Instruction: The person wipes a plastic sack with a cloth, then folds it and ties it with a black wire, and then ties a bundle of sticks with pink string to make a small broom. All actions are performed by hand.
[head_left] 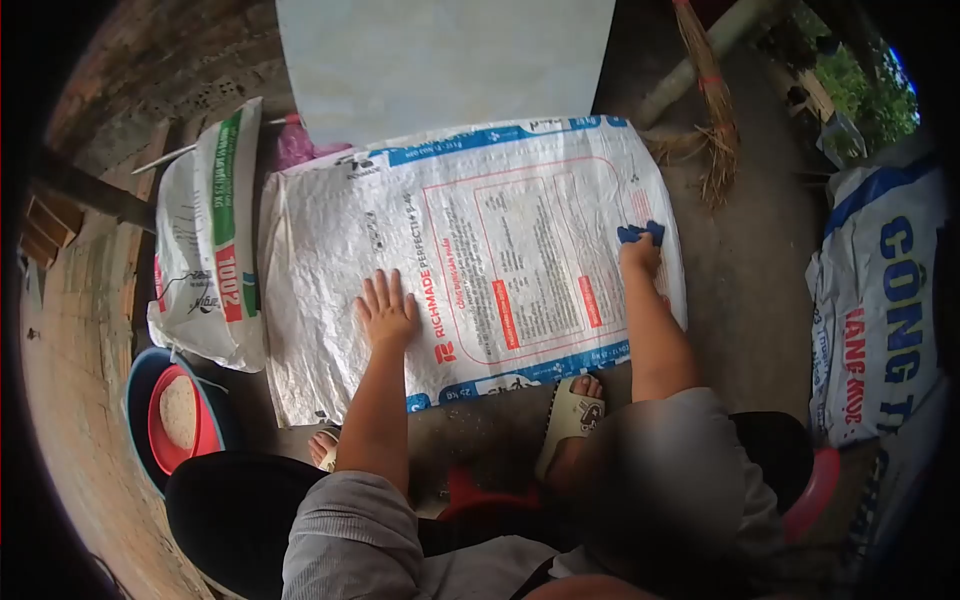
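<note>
A large white woven sack [320, 240] with blue borders and red print lies flat on the floor in front of me. My left hand [386, 312] rests on its left part, palm down with the fingers spread. Toward the sack's right end, my right hand [640, 255] is closed on a dark blue cloth [642, 233], which is bunched up and touches the printed surface. Most of the cloth is hidden in the grip.
On the left stands a filled sack [205, 240] beside a blue basin [140, 400] holding a red bowl [185, 455] of pale grains. A pale board [445, 65] is behind. A straw broom [712, 130] hangs at upper right; another printed sack [870, 300] is at far right.
</note>
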